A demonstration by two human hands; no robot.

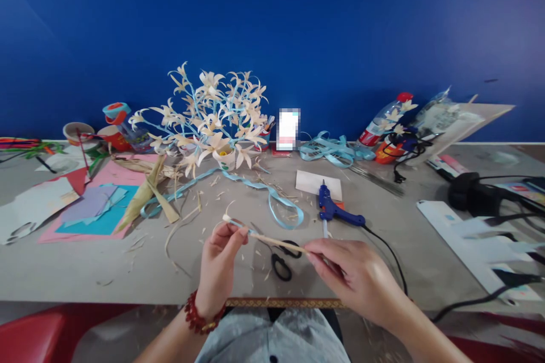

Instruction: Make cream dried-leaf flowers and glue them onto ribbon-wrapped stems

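In front of my lap, my left hand (218,265) pinches a thin stem (235,222) with a pale bud-like tip and light blue wrapping. A narrow straw-coloured strip (276,241) runs from those fingers to my right hand (360,275), whose thumb and fingers are closed on its other end. The strip looks like dried husk and is stretched nearly straight. Beneath it lie black-handled scissors (281,267). Beyond my right hand, a blue hot glue gun (334,208) rests beside a white card (310,182).
Behind stands a cup (225,159) of pale husk flowers (210,82). Light blue ribbon (285,204) curls across the table. Coloured paper (91,221) and dried husks (142,198) lie left. A power strip (464,244) with cables sits right. Bottles and a lit phone (288,129) line the wall.
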